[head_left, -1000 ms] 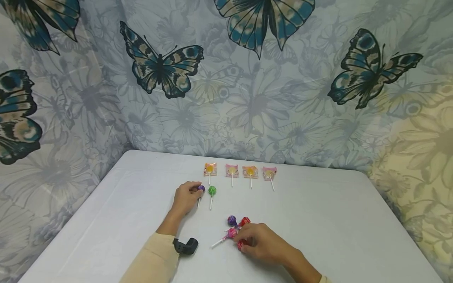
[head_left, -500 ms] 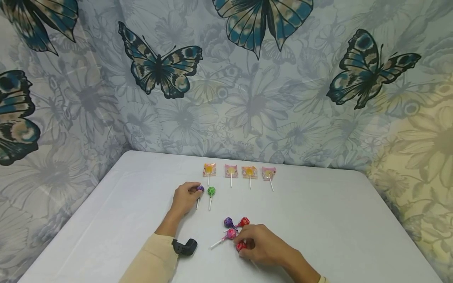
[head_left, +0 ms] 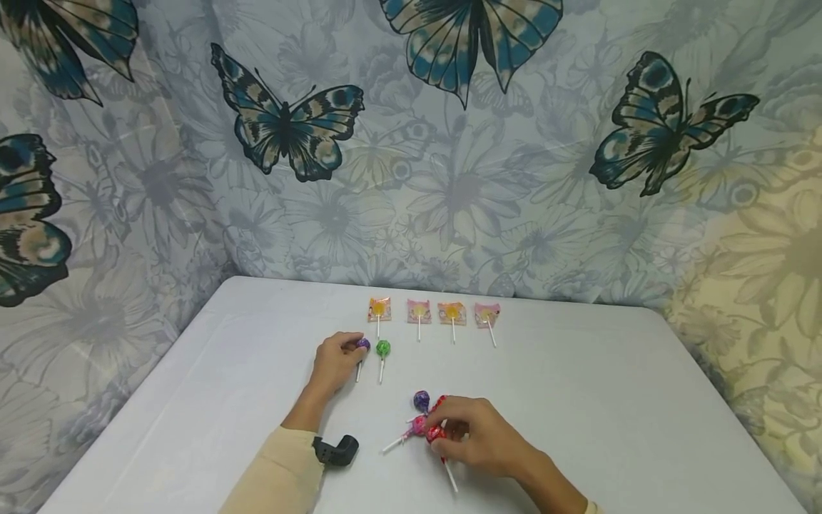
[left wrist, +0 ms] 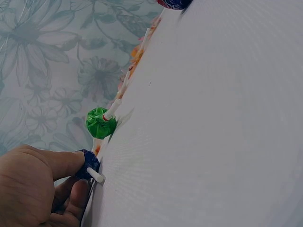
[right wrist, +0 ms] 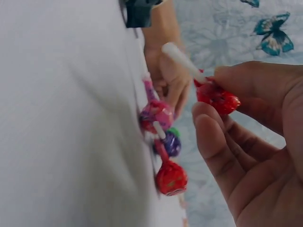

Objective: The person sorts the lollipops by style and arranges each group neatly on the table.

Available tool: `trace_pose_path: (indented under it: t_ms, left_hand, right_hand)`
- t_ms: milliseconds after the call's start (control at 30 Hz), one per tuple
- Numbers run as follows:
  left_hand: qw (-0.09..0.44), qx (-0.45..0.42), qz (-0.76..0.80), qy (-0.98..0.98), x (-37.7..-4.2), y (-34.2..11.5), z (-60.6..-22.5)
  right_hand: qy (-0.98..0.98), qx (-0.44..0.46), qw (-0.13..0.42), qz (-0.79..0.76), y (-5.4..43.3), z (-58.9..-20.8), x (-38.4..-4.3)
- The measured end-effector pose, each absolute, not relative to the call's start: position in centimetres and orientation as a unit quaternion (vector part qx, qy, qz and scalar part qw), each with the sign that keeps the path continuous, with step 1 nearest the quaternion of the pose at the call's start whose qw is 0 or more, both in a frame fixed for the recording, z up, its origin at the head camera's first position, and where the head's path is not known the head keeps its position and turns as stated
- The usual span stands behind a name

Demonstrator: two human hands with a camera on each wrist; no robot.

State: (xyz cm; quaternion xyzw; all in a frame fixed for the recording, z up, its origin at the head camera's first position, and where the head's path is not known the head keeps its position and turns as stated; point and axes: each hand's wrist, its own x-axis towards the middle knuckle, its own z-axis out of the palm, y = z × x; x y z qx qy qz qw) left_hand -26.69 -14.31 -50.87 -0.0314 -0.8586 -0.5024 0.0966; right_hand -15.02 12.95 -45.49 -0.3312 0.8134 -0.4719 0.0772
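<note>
At the left, my left hand (head_left: 334,363) pinches a purple lollipop (head_left: 364,344) by its wrapped head; in the left wrist view its white stick (left wrist: 96,175) points away from the fingers. Beside it on the table lies a green lollipop (head_left: 383,348). My right hand (head_left: 483,437) holds a red lollipop (right wrist: 220,98) by its head between thumb and fingers, raised off the table, stick sticking out. Close by that hand lie a pink lollipop (head_left: 419,426), another purple lollipop (head_left: 421,400) and a second red lollipop (right wrist: 172,178), partly hidden by the hand in the head view.
Several flat lollipops in clear wrappers, one an orange lollipop (head_left: 379,309), form a row near the back of the white table (head_left: 578,385). A patterned butterfly backdrop (head_left: 462,214) stands behind it. A black band (head_left: 337,451) circles the left wrist.
My right hand has lifted the red lollipop slightly up and away from the front, and its stick now shows. The purple lollipop of the group has shifted a little. The left hand stays in place.
</note>
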Motion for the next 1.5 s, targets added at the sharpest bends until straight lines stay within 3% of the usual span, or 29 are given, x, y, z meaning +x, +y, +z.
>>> trace_pose_path:
  t_ms: [333, 567, 1100, 1500]
  left_hand:
    - [0.098, -0.037, -0.499, -0.86, -26.7, -14.2, -50.9]
    - [0.098, -0.036, -0.498, -0.861, -26.7, -14.3, -50.9]
    - [0.103, -0.04, -0.501, -0.859, -26.7, -14.1, -50.6]
    - [0.094, -0.034, -0.505, -0.857, -26.7, -14.4, -50.9]
  right_hand:
    - [0.783, -0.369, -0.043, -0.498, 12.1, -41.0, -13.7]
    - [0.764, -0.379, -0.095, -0.513, 11.9, -39.2, -14.4]
    - [0.761, -0.354, -0.12, -0.53, 11.4, -38.0, -17.5]
    - [0.818, -0.264, -0.091, -0.502, 10.7, -41.8, -23.4]
